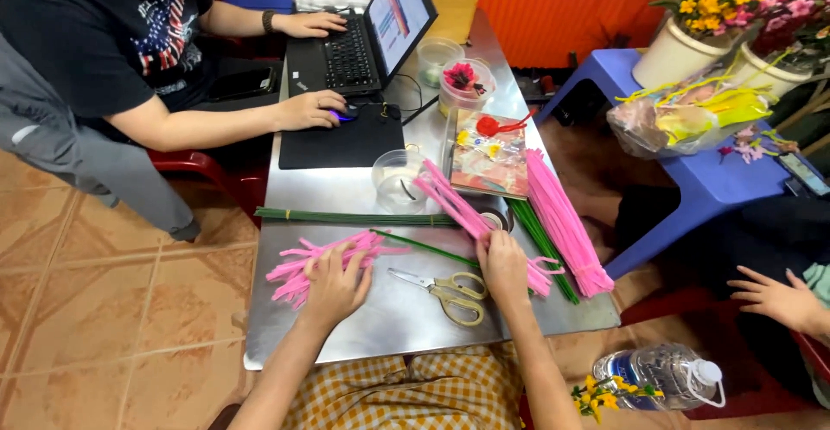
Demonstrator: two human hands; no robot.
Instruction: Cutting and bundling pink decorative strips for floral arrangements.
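Checked-cloth lap (pixel 432 391) nearest, then steel worktop (pixel 389 318). Your left hand (pixel 333 283) lies flat, fingers spread, pinning loose pink pipe cleaners (pixel 303 266) at 9 o'clock of the scissors (pixel 450 292). Your right hand (pixel 504 266), grip pinched together on a pink bundle (pixel 458 210) running toward 11 o'clock. Keep the pinch near the ends and hold the pile still. Clear cup (pixel 398 179) at 12: contents unclear. Tub (pixel 467 84) beyond holds a magenta flower
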